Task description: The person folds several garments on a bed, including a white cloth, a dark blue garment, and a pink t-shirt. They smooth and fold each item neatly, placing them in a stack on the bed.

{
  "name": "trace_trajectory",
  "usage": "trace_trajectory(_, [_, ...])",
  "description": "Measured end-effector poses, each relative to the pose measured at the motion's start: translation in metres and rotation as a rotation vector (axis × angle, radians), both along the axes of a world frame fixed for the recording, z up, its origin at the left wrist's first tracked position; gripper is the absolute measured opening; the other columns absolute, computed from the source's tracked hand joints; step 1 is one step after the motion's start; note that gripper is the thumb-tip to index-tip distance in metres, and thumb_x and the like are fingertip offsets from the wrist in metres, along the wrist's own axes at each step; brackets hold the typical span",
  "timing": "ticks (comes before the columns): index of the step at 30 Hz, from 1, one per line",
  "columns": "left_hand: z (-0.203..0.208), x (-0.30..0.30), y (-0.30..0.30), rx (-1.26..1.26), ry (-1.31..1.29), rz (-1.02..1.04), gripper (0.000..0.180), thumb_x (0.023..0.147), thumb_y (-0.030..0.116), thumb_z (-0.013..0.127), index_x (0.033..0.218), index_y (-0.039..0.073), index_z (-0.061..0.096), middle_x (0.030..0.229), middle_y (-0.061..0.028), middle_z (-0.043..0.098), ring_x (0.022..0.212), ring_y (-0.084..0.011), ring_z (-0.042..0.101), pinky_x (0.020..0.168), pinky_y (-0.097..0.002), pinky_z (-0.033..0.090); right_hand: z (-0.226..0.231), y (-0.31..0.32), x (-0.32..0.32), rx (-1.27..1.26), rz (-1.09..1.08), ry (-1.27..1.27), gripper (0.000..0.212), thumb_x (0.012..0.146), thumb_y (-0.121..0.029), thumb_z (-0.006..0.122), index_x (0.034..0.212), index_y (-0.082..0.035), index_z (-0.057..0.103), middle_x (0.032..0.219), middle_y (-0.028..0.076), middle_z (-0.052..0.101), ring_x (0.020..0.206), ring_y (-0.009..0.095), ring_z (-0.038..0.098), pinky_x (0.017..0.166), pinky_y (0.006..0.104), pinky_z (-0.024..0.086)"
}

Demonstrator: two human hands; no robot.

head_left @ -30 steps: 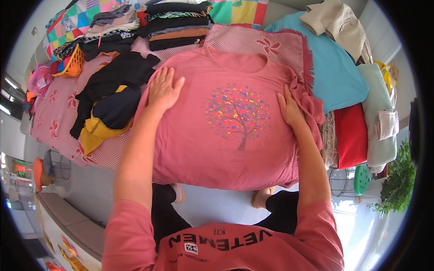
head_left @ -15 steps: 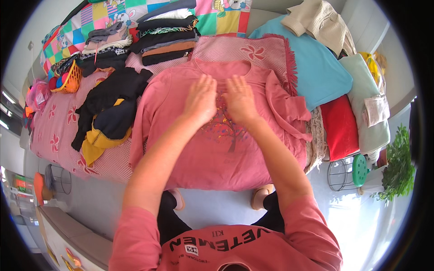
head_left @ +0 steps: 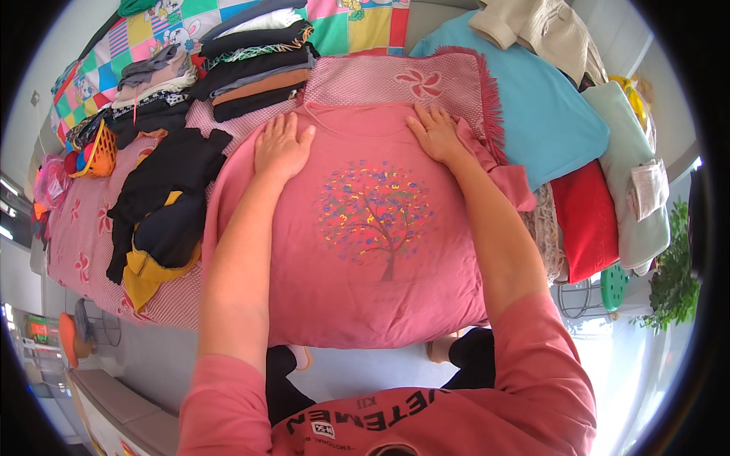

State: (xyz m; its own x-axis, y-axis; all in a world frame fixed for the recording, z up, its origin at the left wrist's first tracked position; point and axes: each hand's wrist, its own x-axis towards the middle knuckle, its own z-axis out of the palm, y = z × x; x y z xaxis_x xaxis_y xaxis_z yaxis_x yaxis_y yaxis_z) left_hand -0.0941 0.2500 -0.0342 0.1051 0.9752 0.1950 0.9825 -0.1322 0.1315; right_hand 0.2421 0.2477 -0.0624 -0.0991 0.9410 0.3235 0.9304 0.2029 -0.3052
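A pink long-sleeved shirt (head_left: 334,296) lies spread face up before me, its neckline away from me and a colourful tree print (head_left: 372,213) on its chest. My left hand (head_left: 283,146) rests flat on the shirt's left shoulder, fingers stretched out. On the opposite shoulder lies my right hand (head_left: 437,133), also flat with fingers extended. Neither hand grips anything. The right sleeve of the shirt shows beyond my right forearm; most of the left one is hidden beside my left arm.
Folded clothes (head_left: 258,64) are stacked at the back left. A black and yellow garment (head_left: 163,205) lies left of the shirt, near an orange basket (head_left: 100,152). To the right are a blue cloth (head_left: 525,114), red fabric (head_left: 584,220) and a pale green folded piece (head_left: 635,205). A patterned pink cover (head_left: 357,80) lies underneath.
My hands have moved apart, from the upper chest out to the two shoulders of the shirt. The tree print, partly covered before, now shows whole. The view has shifted slightly.
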Motion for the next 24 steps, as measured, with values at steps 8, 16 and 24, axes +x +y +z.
trace_trajectory(8, [0.007, 0.000, -0.013, 0.076, -0.166, -0.136, 0.069, 0.100, 0.050, 0.044, 0.151, 0.005, 0.037, 0.159, -0.0199, 0.030, 0.150, -0.0320, 0.023, 0.120, -0.0467, 0.019, 0.003, -0.011, 0.009, 0.180, 0.065, 0.257, 0.059, 0.099, -0.045, 0.052, 0.147, -0.011, 0.046, 0.145, 0.026, 0.047, 0.138, 0.044, 0.039, 0.115, 0.0444, 0.031])
trace_trajectory(16, [0.069, 0.012, -0.215, -0.127, -0.780, -0.271, 0.040, 0.098, 0.022, 0.064, 0.129, -0.004, 0.060, 0.111, -0.0194, 0.071, 0.097, -0.0225, 0.072, 0.085, -0.0305, 0.055, 0.111, -0.208, 0.057, 0.169, -0.449, 0.147, 0.042, 0.085, -0.029, 0.070, 0.109, 0.004, 0.062, 0.103, 0.028, 0.066, 0.094, 0.044, 0.064, 0.082, 0.0478, 0.051])
trace_trajectory(24, [0.057, 0.056, -0.245, -0.512, -1.393, -0.257, 0.036, 0.099, 0.028, 0.063, 0.116, -0.004, 0.063, 0.110, -0.0131, 0.068, 0.100, -0.0211, 0.070, 0.088, -0.0333, 0.054, 0.058, -0.224, 0.087, 0.014, -0.535, 0.356, 0.035, 0.086, -0.021, 0.070, 0.111, 0.004, 0.066, 0.102, 0.026, 0.069, 0.097, 0.043, 0.065, 0.086, 0.0472, 0.050])
